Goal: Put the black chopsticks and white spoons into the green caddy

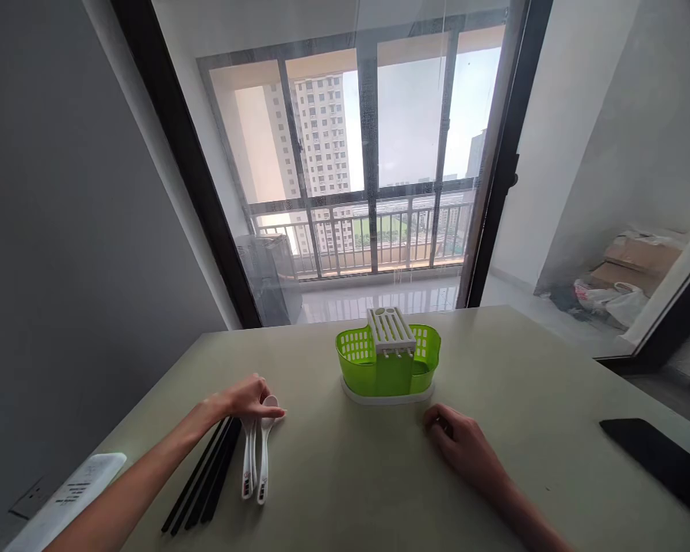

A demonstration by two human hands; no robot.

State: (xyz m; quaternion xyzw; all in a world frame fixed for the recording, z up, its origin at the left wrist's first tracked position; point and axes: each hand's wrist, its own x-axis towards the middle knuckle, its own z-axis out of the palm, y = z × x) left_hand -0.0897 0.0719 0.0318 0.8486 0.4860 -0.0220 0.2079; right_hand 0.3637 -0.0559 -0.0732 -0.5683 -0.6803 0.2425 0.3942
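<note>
Soup spoons [264, 460] toward the table's [333, 475] left edge seem light, slick; I'd pinch handles; left hand [247, 400] grip unclear, right hand [463, 445] half-open.

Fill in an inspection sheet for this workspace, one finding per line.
Surface: pale, smooth-looking tabletop.
Job's things: white long-handled spoons beside slim black chopsticks; lime-green perforated basket with a white slotted rack on top, standing upright.
Clutter: flat black object at right; white oblong object at left, partly hidden by the forearm.
Hands: left hand at the spoons' bowl ends, grip unclear; right hand loosely curled near the basket, nothing seen in it.
Cables: nothing seen.
Surroundings: large dark-framed glass panel ahead; brown cardboard boxes on the floor, far right.
</note>
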